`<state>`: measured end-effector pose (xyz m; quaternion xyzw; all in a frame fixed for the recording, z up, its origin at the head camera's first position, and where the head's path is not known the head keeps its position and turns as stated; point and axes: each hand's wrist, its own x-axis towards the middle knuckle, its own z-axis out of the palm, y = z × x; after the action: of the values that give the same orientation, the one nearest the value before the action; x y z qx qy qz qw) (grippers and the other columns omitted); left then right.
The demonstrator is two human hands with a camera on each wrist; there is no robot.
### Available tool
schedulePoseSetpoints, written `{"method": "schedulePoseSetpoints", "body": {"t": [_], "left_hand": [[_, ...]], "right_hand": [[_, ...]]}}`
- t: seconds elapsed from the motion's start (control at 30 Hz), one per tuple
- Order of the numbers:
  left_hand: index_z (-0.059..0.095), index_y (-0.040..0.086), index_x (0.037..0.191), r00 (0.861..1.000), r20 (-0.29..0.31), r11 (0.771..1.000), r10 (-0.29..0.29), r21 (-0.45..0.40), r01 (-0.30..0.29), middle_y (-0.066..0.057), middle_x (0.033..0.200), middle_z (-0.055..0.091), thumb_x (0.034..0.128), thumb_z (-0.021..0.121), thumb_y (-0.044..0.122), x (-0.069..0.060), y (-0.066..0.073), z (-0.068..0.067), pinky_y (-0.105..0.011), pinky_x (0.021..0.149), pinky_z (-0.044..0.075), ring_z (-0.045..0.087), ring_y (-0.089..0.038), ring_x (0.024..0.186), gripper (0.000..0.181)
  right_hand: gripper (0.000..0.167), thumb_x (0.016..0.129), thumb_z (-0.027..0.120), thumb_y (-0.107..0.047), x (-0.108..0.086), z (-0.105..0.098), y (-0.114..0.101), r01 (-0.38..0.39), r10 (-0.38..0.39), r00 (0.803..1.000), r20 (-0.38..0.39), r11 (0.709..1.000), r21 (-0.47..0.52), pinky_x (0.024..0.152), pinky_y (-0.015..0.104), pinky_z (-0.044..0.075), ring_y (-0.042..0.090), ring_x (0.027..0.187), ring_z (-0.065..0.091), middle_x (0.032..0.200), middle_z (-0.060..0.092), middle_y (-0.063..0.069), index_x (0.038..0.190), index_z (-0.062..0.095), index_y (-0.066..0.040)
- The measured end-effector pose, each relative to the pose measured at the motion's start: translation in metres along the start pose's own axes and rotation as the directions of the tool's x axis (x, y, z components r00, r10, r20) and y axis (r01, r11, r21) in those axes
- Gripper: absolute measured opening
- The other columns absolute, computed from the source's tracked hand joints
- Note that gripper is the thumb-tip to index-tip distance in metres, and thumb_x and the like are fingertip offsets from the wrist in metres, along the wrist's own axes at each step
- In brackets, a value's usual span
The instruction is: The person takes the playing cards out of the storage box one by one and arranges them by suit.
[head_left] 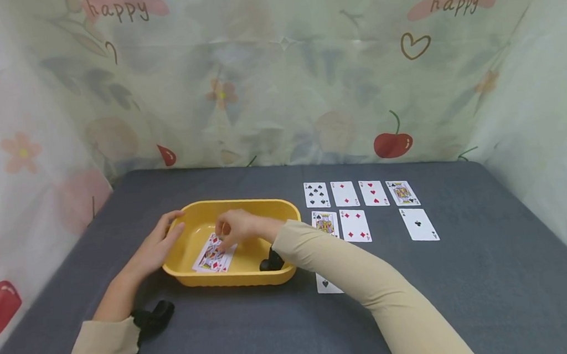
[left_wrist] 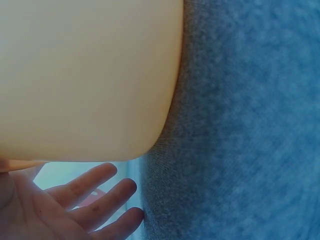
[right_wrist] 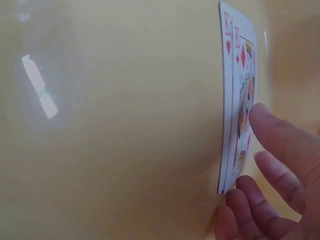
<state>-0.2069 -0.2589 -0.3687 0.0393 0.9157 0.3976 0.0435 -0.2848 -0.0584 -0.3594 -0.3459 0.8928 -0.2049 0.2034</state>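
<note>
A yellow plastic tub point(head_left: 251, 280) stands left of centre on the dark cloth. My left hand point(head_left: 159, 241) rests at its left rim; in the left wrist view, several of its fingers point(left_wrist: 102, 202) spread loosely beside the outer wall. Inside the tub is my right hand point(head_left: 237, 228), over a small pile of playing cards point(head_left: 213, 255). The king of diamonds point(right_wrist: 245, 95) tops the pile, with a king of hearts point(right_wrist: 227, 115) showing beneath it. My right thumb is against the top card's edge, while the other fingers sit loosely by the pile. How many cards lie below is hidden.
To the right, face-up cards lie in rows: a seven of spades point(head_left: 317, 195), several others, and an ace of clubs point(head_left: 419, 224) farther right. My right sleeve point(head_left: 351, 271) crosses over part of this layout, partly covering a spade card point(head_left: 328, 285). Printed curtains point(head_left: 279, 116) enclose the table.
</note>
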Motion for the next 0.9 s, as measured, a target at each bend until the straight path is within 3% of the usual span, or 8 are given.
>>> {"method": "schedulePoseSetpoints", "body": {"t": [0.23,0.6,0.9], "left_hand": [[0.021,0.009,0.144,1.0,0.003,1.0,0.004,-0.004,-0.004,-0.028,0.144,0.028,0.1003,0.029,0.045,0.001,-0.001,0.0,-0.052,0.096,0.037,0.04,-0.041,0.123,0.058],[0.021,0.008,0.144,1.0,0.004,1.0,0.005,-0.007,-0.004,-0.028,0.145,0.027,0.1006,0.03,0.044,0.001,-0.001,-0.001,-0.054,0.099,0.034,0.037,-0.042,0.125,0.057],[0.02,0.008,0.144,1.0,0.006,1.0,-0.008,-0.004,0.008,-0.028,0.145,0.026,0.1004,0.029,0.045,0.001,0.0,-0.001,-0.055,0.099,0.034,0.038,-0.042,0.124,0.058]], "right_hand": [[0.028,0.077,0.077,-0.024,-0.001,0.002,-0.001,0.015,-0.014,1.0,0.015,0.999,-0.046,0.067,0.016,0.037,0.011,0.083,0.048,0.092,0.056,0.001,0.092,0.059,-0.009],[0.032,0.07,0.081,-0.015,-0.005,0.0,-0.003,0.024,-0.025,0.999,0.041,0.999,0.027,0.062,0.015,0.037,0.011,0.078,0.047,0.087,0.051,0.0,0.086,0.055,-0.007],[0.029,0.073,0.079,-0.011,-0.008,-0.01,-0.001,0.071,-0.079,0.995,0.055,0.989,0.131,0.064,0.016,0.038,0.011,0.078,0.047,0.085,0.05,0.001,0.087,0.053,-0.008]]}}
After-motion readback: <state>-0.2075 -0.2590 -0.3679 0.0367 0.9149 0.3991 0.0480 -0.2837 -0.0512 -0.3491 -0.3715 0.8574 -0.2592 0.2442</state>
